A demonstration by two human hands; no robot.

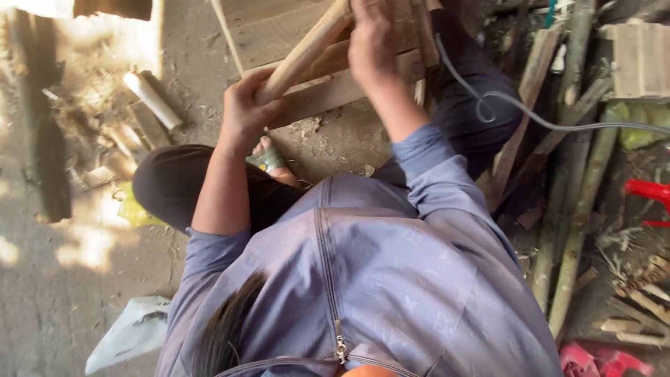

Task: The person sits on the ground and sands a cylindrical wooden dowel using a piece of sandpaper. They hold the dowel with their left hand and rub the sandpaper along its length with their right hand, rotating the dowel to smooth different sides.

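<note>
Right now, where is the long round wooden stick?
In the head view, the long round wooden stick slants across the top middle, gripped at its lower end by the left hand, with the right hand beside it on the flat wooden slats.

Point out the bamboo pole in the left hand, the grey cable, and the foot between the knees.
bamboo pole [307, 50], head view, mid-shaft above the left hand [246, 115].
grey cable [516, 106], head view, the stretch past the small loop.
foot [269, 159], head view, on the greenish sandal strap.
</note>
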